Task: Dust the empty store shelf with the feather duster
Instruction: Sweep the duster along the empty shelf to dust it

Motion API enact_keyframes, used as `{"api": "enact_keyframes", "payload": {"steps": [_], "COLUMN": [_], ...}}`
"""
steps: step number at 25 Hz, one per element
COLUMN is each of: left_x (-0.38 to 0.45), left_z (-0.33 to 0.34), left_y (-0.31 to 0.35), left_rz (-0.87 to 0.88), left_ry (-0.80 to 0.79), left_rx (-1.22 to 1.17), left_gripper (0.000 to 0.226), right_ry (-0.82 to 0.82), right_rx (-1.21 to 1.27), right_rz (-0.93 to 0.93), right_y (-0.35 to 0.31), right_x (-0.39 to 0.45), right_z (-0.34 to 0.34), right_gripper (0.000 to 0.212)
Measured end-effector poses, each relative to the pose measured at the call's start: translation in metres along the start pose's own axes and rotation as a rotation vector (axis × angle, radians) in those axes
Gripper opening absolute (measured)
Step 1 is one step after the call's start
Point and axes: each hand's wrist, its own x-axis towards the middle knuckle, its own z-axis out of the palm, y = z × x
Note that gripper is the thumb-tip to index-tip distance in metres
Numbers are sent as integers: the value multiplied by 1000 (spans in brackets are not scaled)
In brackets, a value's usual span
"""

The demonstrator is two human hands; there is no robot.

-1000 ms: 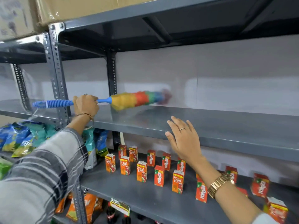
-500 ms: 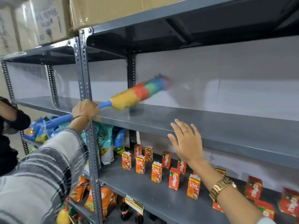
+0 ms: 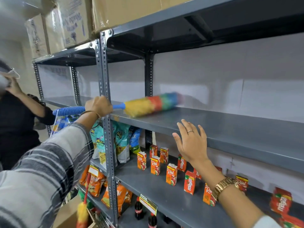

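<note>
While left hand stays clamped mid-handle so the feather duster lies flat across the empty shelf, right hand, fingers spread, braces its front edge.

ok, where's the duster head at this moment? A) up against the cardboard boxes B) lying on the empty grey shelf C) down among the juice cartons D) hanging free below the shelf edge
B: the left hand grips the blue handle and the feather duster has its multicoloured head down on the empty shelf, while the right hand is open at the shelf's front edge.
</note>
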Motion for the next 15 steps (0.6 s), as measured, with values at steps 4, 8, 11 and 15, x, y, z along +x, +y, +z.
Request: {"api": "enact_keyframes", "payload": {"steps": [4, 8, 11, 15], "left_x": [-8, -8, -21, -44], "left_z": [3, -15, -21, -16], "left_y": [-8, -10, -53, -58], "left_rz": [-33, -59, -169, -173], "left_ry": [-59, 113, 38, 79], "left_rx": [88, 229, 184, 248], "left_gripper": [27, 25, 29, 28], "right_ry": [-17, -23, -43, -53], "right_rx": [2, -6, -22, -39], "right_rz": [-12, -51, -64, -67], "right_y": [-1, 5, 6, 4], "right_x": [0, -1, -3, -1], "right_z": [0, -1, 0, 2], "right_gripper": [44, 45, 43, 44]}}
